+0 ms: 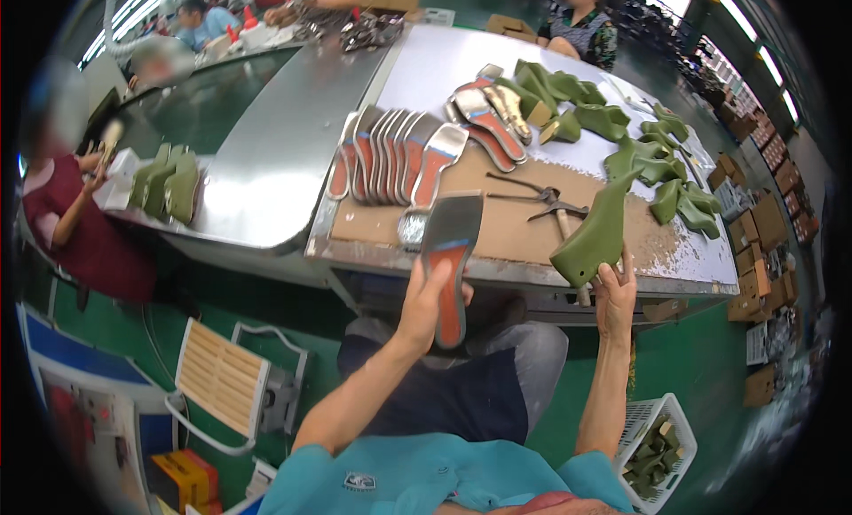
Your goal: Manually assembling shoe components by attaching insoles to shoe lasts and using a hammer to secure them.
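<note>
Now my left hand (426, 309) wraps insole (453, 258), thumb on top: likely light, bendy; waist best. My right hand (614, 295) pinches green last's (596, 234) lower edge, above table edge (524, 268): probably rigid, slick.

Olive-green shoe last (596, 235), dark-grey and orange-red insole (453, 249) with blue streak, teal shirt (435, 471), white crate (635, 417), green floor (666, 364), brown cardboard sheet (506, 235), maroon garment (98, 240), tan chair slats (217, 373)
</note>
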`<state>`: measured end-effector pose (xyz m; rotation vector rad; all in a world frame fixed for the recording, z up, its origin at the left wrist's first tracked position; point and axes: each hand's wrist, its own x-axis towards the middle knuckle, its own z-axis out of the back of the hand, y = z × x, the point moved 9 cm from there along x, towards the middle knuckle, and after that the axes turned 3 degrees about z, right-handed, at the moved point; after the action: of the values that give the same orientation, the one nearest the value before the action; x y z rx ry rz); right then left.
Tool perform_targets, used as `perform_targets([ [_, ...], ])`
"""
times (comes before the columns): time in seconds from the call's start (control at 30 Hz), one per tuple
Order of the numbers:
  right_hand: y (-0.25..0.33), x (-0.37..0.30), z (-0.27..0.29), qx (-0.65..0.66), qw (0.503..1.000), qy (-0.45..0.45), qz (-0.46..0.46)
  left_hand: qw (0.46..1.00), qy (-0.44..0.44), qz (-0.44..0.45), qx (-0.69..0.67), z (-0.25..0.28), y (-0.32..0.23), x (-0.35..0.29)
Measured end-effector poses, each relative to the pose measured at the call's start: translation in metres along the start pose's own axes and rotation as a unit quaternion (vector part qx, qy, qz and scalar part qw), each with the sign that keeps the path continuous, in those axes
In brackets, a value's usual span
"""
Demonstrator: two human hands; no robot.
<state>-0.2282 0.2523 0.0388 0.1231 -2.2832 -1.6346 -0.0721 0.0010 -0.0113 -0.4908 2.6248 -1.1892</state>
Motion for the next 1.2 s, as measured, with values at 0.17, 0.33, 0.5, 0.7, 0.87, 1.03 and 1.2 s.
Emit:
perform_targets([
  [0.17,0.033,-0.055,-0.121,-0.253,0.949,0.157,0.106,0.998,0.016,-0.058,-0.009,-0.025,-0.008,0.028],
  [0.33,0.010,-0.096,-0.156,-0.336,0.883,0.258,0.203,0.961,-0.039,0.075,-0.264,-0.001,0.000,-0.009],
  [0.5,-0.089,-0.138,-0.168,0.004,0.905,0.375,-0.200,0.978,-0.021,0.013,-0.208,0.022,-0.005,-0.031],
  [0.7,-0.053,-0.098,-0.160,-0.230,0.915,0.313,0.108,0.964,0.011,-0.266,-0.007,0.015,-0.099,-0.031],
  [0.87,-0.071,-0.049,-0.173,-0.241,0.915,0.290,0.143,0.945,-0.056,-0.309,-0.085,0.057,-0.097,-0.013],
  [1.03,-0.094,-0.063,-0.202,-0.335,0.837,0.378,0.212,0.939,-0.206,-0.246,-0.121,0.136,-0.050,-0.035],
  [1.2,-0.092,-0.068,-0.214,-0.375,0.785,0.416,0.263,0.923,-0.302,-0.211,-0.113,0.152,-0.042,-0.067],
])
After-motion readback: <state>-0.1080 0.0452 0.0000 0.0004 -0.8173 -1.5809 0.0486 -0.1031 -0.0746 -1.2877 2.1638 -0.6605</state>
